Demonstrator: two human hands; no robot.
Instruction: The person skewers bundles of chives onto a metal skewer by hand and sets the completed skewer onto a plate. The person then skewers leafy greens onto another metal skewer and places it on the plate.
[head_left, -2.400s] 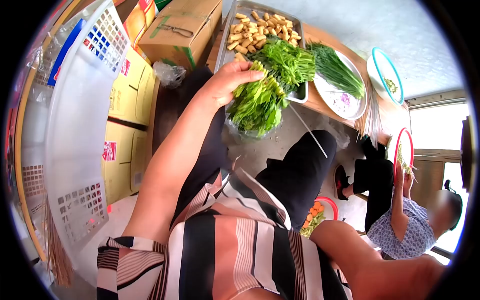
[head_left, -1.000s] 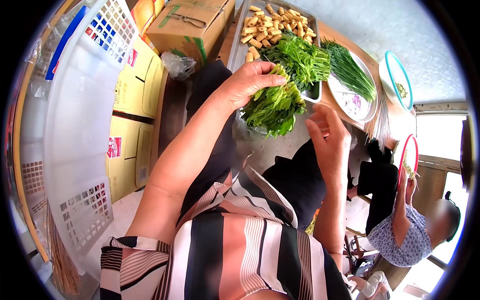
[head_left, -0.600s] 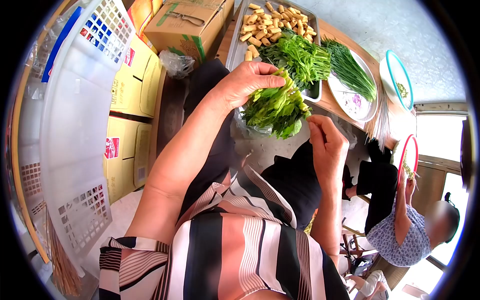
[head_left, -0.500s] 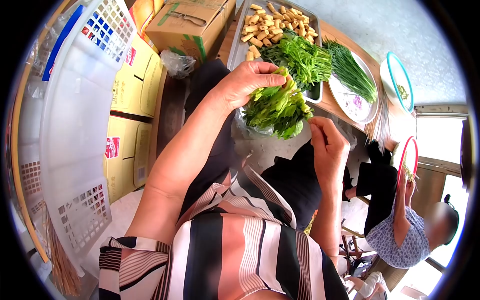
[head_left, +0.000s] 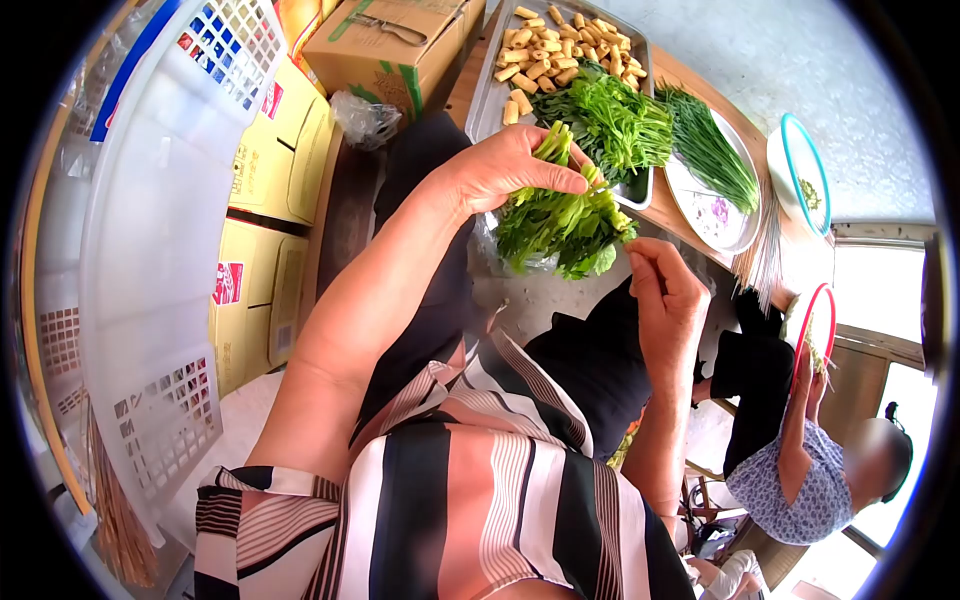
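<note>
My left hand (head_left: 515, 168) is closed around the pale stalks of a bunch of leafy greens (head_left: 560, 228), which hangs leaves down above my lap. At the bunch's right edge is my right hand (head_left: 672, 295), thumb and forefinger pinched together by a leaf tip; what is between them, if anything, is too small to make out. Just beyond, a metal tray (head_left: 486, 108) bears more leafy greens (head_left: 615, 120) and a heap of short tan rolls (head_left: 550, 55). Part of a clear plastic bag (head_left: 487, 240) shows behind the held bunch.
Right of the tray, a white plate (head_left: 690, 195) holds long thin green stems (head_left: 712, 150), near a blue-rimmed bowl (head_left: 790, 150). Cardboard boxes (head_left: 265, 170) and a white plastic crate (head_left: 150, 270) stand left. Another person (head_left: 800, 480) sits at right, holding a red-rimmed basket (head_left: 820, 310).
The bunch and my left hand have shifted slightly right in view, and more pale stalk ends show above my thumb. My right hand stays pinched at the bunch's edge.
</note>
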